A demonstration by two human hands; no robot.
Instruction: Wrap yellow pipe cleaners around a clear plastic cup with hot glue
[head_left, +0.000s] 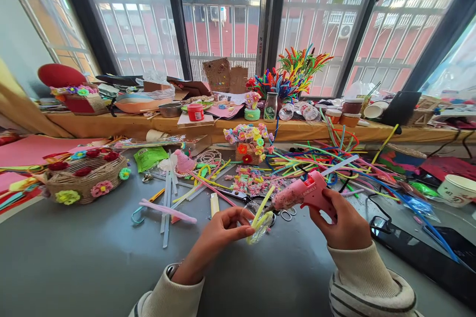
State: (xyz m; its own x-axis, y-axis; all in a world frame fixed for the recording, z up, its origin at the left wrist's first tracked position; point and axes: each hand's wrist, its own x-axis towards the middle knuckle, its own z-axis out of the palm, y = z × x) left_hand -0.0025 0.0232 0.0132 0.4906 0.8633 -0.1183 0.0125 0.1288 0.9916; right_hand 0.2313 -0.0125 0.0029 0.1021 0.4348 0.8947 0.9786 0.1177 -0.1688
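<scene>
My left hand (230, 228) pinches a pale yellow pipe cleaner (263, 206), which is bent around a small clear plastic piece (258, 234). In my right hand (344, 220) is a pink hot glue gun (297, 193), its nozzle pointing left and touching or almost touching the pipe cleaner. A translucent glue stick (340, 164) sticks out of the gun's back end. Scissors (288, 214) lie on the table behind the nozzle. To the left of my left hand are loose glue sticks (166, 208) and a pink-lilac pipe cleaner (169, 211).
A twine basket (89, 178) with fluffy flowers stands at left. Behind my hands lie many coloured pipe cleaners (316, 158), small pastel pieces (249, 178) and a flower-filled box (247, 151). A paper cup (458, 190) and a black phone-like slab (424, 252) are at right.
</scene>
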